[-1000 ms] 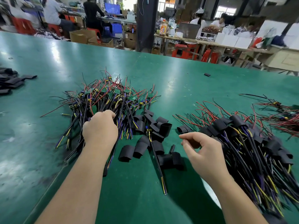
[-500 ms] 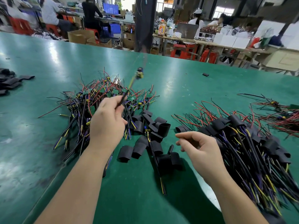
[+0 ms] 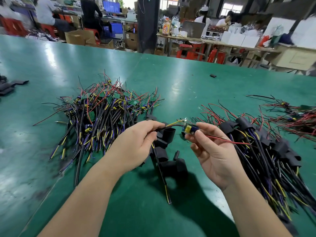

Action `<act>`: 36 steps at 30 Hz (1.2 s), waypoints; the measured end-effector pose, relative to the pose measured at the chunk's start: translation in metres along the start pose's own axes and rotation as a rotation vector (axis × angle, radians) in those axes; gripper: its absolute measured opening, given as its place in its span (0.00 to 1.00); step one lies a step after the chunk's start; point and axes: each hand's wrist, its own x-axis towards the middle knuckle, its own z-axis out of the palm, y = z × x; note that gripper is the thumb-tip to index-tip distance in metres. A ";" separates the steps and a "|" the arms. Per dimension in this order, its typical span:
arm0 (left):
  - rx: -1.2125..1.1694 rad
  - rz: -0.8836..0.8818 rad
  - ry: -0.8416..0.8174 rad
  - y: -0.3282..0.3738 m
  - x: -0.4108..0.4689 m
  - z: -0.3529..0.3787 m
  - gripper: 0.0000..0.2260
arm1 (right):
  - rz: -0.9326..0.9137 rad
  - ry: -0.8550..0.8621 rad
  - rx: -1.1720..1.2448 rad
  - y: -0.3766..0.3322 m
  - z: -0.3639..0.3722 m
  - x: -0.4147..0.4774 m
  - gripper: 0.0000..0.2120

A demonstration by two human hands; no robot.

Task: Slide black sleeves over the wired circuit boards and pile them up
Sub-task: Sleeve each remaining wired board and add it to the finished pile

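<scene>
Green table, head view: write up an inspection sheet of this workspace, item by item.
Surface: glossy green table mat, scuffed at the near left.
Job's things: heap of bare wired circuit boards at left; loose black tube sleeves in the middle; pile of sleeved boards at right.
Clutter: stray black sleeve scrap far back; flat black sleeves at the left edge.
Hands: left hand pinches a black cable; right hand pinches that cable's small circuit board, unsleeved.
Cables: red-wire tangle at far right.
Surroundings: seated workers, cardboard boxes, red stools.
</scene>
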 end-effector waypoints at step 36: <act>0.045 -0.110 0.456 -0.012 0.007 -0.007 0.06 | -0.204 -0.129 -1.536 0.007 0.003 0.004 0.04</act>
